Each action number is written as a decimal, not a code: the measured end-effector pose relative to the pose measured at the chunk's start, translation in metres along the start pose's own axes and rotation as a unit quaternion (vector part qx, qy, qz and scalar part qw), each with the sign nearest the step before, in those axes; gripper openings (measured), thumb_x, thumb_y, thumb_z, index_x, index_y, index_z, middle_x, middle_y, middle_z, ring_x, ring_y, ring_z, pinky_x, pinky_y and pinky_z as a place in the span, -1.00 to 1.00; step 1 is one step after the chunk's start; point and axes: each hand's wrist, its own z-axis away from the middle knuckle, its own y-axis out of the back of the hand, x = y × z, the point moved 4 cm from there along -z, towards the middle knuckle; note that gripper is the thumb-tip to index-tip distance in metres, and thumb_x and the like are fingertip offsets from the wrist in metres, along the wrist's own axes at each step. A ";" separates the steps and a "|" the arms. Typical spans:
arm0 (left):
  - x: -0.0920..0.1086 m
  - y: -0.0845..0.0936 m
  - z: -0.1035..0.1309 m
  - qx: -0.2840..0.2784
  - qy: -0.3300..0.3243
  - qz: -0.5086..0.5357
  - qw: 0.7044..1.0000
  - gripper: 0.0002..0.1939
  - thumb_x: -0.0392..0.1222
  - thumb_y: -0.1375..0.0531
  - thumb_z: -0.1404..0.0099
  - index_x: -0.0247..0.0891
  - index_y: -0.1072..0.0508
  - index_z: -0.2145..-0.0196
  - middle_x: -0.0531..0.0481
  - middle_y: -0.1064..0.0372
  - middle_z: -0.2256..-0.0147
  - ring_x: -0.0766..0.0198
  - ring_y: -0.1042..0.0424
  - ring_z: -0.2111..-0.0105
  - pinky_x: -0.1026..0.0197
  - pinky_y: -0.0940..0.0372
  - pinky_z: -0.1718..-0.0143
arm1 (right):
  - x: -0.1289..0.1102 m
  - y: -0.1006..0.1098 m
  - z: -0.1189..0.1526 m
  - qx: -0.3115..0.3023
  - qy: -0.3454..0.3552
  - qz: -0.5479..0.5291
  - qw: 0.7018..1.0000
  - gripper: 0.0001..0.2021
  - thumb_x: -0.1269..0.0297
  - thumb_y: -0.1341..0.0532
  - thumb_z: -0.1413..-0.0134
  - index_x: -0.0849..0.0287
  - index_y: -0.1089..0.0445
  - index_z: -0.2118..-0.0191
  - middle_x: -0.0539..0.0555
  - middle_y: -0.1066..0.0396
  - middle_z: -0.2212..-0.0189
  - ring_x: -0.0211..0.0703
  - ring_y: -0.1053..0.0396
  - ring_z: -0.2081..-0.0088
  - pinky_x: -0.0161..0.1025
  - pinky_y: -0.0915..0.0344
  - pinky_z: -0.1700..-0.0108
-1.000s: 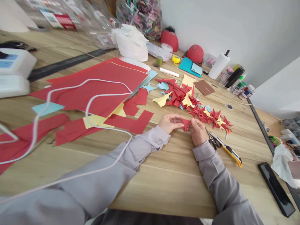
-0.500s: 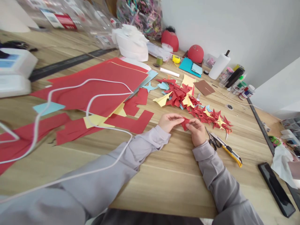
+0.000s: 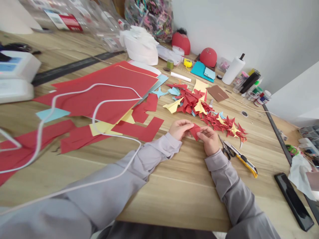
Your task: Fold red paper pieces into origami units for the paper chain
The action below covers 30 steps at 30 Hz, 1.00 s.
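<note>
The left hand (image 3: pixel 179 129) and the right hand (image 3: pixel 209 139) both pinch a small folded red paper (image 3: pixel 195 131) between them, above the wooden desk (image 3: pixel 174 192). Just past it is a pile of paper stars (image 3: pixel 190 101) (mostly red, some yellow and blue). Scissors (image 3: pixel 226 152) lie near the right hand, beside a yellow cutter (image 3: pixel 243 160).

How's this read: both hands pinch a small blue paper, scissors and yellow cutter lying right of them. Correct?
Colour's off: the head view shows small red paper, not blue. Left hand and right hand do pinch it, scissors and yellow cutter right of them.
</note>
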 end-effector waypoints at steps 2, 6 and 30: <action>0.003 0.000 0.003 0.015 -0.045 -0.023 0.999 -0.72 -0.18 -0.29 0.16 -0.32 -0.32 0.48 0.03 -0.37 0.49 0.39 -0.30 0.61 0.32 -0.22 0.62 | 0.001 0.001 -0.001 0.014 0.000 -0.001 1.000 -0.85 0.32 -0.30 0.23 0.17 -0.36 0.43 -0.08 -0.34 0.61 -0.36 -0.23 0.60 -0.35 -0.20 0.52; 0.012 -0.003 0.012 0.004 -0.166 -0.116 0.979 -0.80 -0.23 -0.24 0.06 -0.28 -0.29 0.46 -0.02 -0.34 0.27 0.32 -0.35 0.35 0.32 -0.27 0.43 | 0.004 0.006 -0.004 0.048 0.005 -0.015 0.999 -0.85 0.31 -0.30 0.23 0.17 -0.35 0.43 -0.08 -0.35 0.59 -0.37 -0.23 0.60 -0.35 -0.19 0.52; 0.005 -0.003 0.010 0.007 -0.187 -0.225 0.956 -0.90 -0.25 -0.24 0.08 -0.32 -0.45 0.52 -0.10 -0.37 0.29 0.26 -0.37 0.30 0.26 -0.28 0.29 | 0.004 0.006 -0.005 0.043 0.010 -0.061 0.997 -0.85 0.35 -0.28 0.20 0.15 -0.34 0.41 -0.04 -0.37 0.49 -0.32 -0.29 0.46 -0.31 -0.23 0.36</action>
